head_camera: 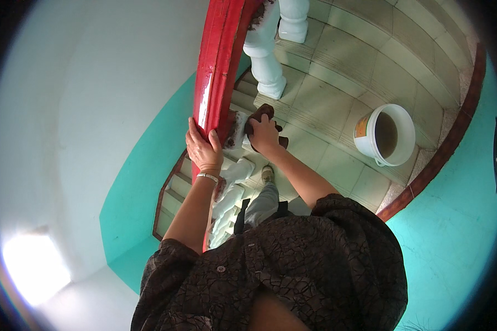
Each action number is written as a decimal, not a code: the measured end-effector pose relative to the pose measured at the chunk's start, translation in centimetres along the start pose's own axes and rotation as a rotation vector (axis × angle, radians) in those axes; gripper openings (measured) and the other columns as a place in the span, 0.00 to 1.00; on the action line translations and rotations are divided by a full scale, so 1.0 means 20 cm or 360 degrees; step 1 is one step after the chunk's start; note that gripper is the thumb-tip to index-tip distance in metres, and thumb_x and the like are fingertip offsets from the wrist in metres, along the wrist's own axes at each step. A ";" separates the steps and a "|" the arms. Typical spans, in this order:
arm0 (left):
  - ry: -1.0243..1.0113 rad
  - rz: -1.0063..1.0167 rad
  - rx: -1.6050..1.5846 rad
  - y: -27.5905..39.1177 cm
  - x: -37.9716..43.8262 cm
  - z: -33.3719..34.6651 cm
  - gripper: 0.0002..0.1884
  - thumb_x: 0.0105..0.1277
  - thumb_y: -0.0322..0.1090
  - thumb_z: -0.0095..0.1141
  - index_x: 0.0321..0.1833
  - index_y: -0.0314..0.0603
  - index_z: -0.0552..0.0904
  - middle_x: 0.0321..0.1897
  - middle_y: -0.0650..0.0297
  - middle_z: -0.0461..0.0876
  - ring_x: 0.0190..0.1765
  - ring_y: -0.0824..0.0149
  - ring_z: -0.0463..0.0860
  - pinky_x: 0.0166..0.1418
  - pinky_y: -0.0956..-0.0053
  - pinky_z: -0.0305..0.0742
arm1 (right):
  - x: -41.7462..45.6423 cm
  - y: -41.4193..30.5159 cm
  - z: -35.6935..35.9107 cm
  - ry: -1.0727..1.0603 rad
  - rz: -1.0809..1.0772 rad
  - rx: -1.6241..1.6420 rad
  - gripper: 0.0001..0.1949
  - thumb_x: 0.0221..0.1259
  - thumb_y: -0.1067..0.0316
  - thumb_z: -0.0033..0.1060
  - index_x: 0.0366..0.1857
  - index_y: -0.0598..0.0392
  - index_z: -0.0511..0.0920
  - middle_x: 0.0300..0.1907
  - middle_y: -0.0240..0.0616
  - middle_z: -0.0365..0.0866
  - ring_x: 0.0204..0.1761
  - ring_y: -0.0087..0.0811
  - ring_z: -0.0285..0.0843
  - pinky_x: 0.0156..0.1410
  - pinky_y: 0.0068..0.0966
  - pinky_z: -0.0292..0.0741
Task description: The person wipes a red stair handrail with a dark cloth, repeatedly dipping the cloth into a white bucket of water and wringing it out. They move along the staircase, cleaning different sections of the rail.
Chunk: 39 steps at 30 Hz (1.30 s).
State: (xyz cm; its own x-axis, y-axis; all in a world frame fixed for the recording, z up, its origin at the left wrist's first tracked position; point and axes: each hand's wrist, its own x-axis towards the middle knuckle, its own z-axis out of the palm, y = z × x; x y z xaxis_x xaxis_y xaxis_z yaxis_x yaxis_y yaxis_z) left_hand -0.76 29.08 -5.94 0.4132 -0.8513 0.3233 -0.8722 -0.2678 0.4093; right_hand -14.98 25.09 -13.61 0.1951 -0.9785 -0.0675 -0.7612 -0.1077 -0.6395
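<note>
My left hand [204, 149] lies over the glossy red handrail [215, 78], its thumb and fingers to either side of the top. A bracelet circles that wrist. In my right hand [264, 134] is a bunched dark brown cloth [265, 111], held beside a white baluster [241, 128] just under the rail. Dark, rough patches mark the top of this baluster where it meets the rail. My fingers and the cloth hide part of its shaft.
A white plastic bucket [405, 140] with murky water [385, 134] stands on the tiled stairs [331, 99] to the right. More white balusters [267, 66] line the rail. Beyond it, a lower flight [172, 202] descends. A turquoise wall [447, 207] with a dark red skirting [439, 165] curves along the right.
</note>
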 end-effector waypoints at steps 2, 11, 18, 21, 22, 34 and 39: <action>-0.0009 -0.0004 -0.0008 -0.01 0.00 -0.01 0.34 0.58 0.47 0.50 0.66 0.41 0.59 0.51 0.46 0.70 0.51 0.47 0.72 0.55 0.58 0.66 | -0.03 -0.02 -0.01 -0.0003 -0.0120 0.0031 0.17 0.43 0.68 0.62 0.41 0.49 0.75 0.42 0.48 0.65 0.42 0.53 0.68 0.41 0.42 0.74; -0.0017 0.0012 -0.0062 -0.01 -0.01 -0.01 0.35 0.57 0.48 0.53 0.66 0.42 0.60 0.51 0.49 0.70 0.54 0.50 0.70 0.58 0.59 0.63 | -0.18 -0.05 -0.13 -0.0216 -0.0164 0.0606 0.20 0.44 0.64 0.60 0.43 0.58 0.73 0.42 0.55 0.68 0.45 0.55 0.69 0.49 0.43 0.70; -0.0084 -0.0093 -0.0413 -0.14 -0.02 0.01 0.34 0.56 0.50 0.56 0.64 0.47 0.64 0.53 0.51 0.70 0.55 0.50 0.69 0.58 0.59 0.64 | 0.05 -0.51 -0.67 0.0531 -0.0849 0.0063 0.19 0.46 0.57 0.66 0.39 0.55 0.76 0.40 0.50 0.68 0.43 0.53 0.69 0.47 0.42 0.69; 0.0149 -0.0076 -0.0418 -0.17 0.01 -0.04 0.28 0.53 0.42 0.61 0.59 0.51 0.70 0.54 0.52 0.70 0.58 0.50 0.68 0.63 0.59 0.61 | 0.26 -0.72 -0.85 0.0540 -0.0908 -0.0461 0.15 0.44 0.57 0.67 0.31 0.53 0.75 0.37 0.46 0.68 0.40 0.49 0.70 0.39 0.40 0.75; 0.0248 -0.0178 -0.0483 -0.21 0.05 -0.11 0.22 0.49 0.34 0.65 0.50 0.50 0.77 0.56 0.52 0.69 0.60 0.50 0.66 0.64 0.58 0.60 | 0.29 -0.75 -0.85 0.0533 -0.0924 -0.0572 0.14 0.44 0.58 0.67 0.31 0.52 0.75 0.37 0.45 0.69 0.40 0.48 0.71 0.39 0.39 0.76; -0.0985 0.1448 -0.2680 0.37 -0.11 -1.83 0.13 0.62 0.35 0.54 0.20 0.43 0.70 0.12 0.66 0.66 0.15 0.65 0.62 0.23 0.71 0.58 | 0.41 -0.81 -0.83 0.0279 -0.0749 -0.0798 0.15 0.46 0.56 0.65 0.38 0.48 0.78 0.45 0.47 0.70 0.47 0.50 0.71 0.47 0.37 0.77; -0.1763 0.1046 -0.2818 0.52 -0.15 -1.82 0.05 0.64 0.36 0.53 0.36 0.47 0.81 0.18 0.70 0.70 0.16 0.78 0.63 0.23 0.82 0.63 | 0.40 -0.84 -0.84 0.0223 -0.0752 -0.0842 0.16 0.46 0.57 0.65 0.38 0.50 0.78 0.45 0.47 0.70 0.47 0.49 0.71 0.45 0.36 0.77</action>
State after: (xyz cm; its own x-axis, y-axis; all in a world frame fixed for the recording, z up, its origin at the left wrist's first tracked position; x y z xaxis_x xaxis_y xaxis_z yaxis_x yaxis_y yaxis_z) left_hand -1.59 45.23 28.50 -0.5974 -0.6374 0.4866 0.5544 0.1101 0.8249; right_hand -11.10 16.17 9.46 0.5233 -0.8157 0.2464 -0.8194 -0.5611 -0.1173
